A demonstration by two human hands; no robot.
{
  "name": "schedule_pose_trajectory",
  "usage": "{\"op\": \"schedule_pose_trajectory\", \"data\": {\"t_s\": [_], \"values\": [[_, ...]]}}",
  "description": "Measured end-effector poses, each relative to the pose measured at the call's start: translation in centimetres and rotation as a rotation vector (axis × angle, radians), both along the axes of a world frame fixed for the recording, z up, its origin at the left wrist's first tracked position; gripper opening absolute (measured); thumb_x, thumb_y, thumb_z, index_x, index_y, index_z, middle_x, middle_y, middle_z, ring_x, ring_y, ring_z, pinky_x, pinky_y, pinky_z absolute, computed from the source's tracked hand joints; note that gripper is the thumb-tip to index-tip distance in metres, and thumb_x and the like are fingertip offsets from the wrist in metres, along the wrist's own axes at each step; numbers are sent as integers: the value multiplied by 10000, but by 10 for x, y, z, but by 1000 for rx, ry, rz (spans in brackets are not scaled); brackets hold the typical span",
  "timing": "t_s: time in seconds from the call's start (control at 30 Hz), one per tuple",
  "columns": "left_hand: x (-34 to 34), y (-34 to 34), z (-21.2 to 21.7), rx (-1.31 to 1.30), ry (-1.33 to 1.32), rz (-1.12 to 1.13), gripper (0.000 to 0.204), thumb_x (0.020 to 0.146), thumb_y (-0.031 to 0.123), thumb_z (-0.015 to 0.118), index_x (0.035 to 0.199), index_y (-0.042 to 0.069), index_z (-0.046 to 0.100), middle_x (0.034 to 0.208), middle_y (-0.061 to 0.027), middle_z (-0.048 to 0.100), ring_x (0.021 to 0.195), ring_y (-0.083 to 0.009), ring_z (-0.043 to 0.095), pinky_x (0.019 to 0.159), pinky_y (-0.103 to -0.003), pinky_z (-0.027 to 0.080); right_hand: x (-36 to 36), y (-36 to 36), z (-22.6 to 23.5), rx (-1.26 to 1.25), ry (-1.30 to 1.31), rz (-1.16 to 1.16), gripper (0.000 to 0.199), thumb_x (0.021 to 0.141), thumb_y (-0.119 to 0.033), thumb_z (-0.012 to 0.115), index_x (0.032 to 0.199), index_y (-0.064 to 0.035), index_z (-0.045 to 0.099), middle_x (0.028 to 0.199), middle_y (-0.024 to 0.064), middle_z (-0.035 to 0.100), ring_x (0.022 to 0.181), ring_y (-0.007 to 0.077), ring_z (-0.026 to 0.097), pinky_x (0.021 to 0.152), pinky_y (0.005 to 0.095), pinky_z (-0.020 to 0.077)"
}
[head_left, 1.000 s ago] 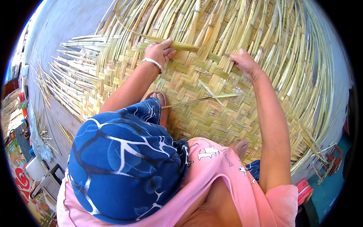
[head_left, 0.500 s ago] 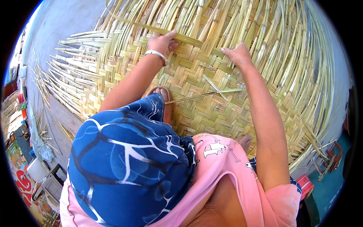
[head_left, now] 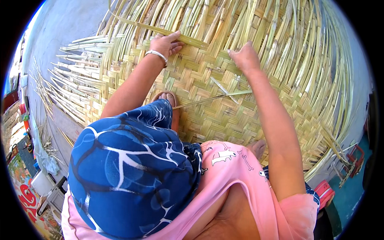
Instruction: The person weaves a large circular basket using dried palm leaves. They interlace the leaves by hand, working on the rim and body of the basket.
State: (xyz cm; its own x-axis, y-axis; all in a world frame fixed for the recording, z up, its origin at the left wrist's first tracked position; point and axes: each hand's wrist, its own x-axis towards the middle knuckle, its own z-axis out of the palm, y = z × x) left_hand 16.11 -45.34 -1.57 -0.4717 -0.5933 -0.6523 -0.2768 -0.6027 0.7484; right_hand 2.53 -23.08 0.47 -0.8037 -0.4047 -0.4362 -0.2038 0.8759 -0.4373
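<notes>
The left hand (head_left: 165,44) pinches a long flat strip (head_left: 168,32) that runs across the upper edge of the woven mat (head_left: 208,116) on the floor, fingers closed on it. The right hand (head_left: 245,58) presses down into the loose upright strands (head_left: 280,36) at the weave's edge — whether its grip is clenched on one I cannot tell. The risk, as I judge it: the strip could slip from the pinch or kink and split if pulled at an angle. A loose sliver (head_left: 218,97) lies near the foot (head_left: 166,98) — it could snag.
</notes>
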Motion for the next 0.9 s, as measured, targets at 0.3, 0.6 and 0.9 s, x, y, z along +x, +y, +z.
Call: {"op": "schedule_pose_trajectory", "data": {"t_s": [0.3,0.6,0.9], "values": [[25,-105,24,-1,114,151,228,843,178,665,981,53,534,866,-91,634,798,-201,636,682,-338,546,12,14,-16,-346,649,-101,607,769,-195,686,1264,36,420,1271,237,482,1197,332,471,999,391,390],[-36,-80,81,-898,17,-748,374,921,212,462,1237,14,489,836,-100,662,734,-193,636,708,-373,513,66,-92,16,-271,337,602,364,800,-169,646,1125,-43,539,1080,133,603,1047,297,558,902,397,444],[-89,-78,62,-1375,-176,-1128,406,888,276,531,1151,-33,548,853,-128,668,695,-200,647,671,-337,519,42,-126,29,-61,188,338,255,808,-239,545,947,-35,611,907,197,655,863,345,634,780,438,496]]}}
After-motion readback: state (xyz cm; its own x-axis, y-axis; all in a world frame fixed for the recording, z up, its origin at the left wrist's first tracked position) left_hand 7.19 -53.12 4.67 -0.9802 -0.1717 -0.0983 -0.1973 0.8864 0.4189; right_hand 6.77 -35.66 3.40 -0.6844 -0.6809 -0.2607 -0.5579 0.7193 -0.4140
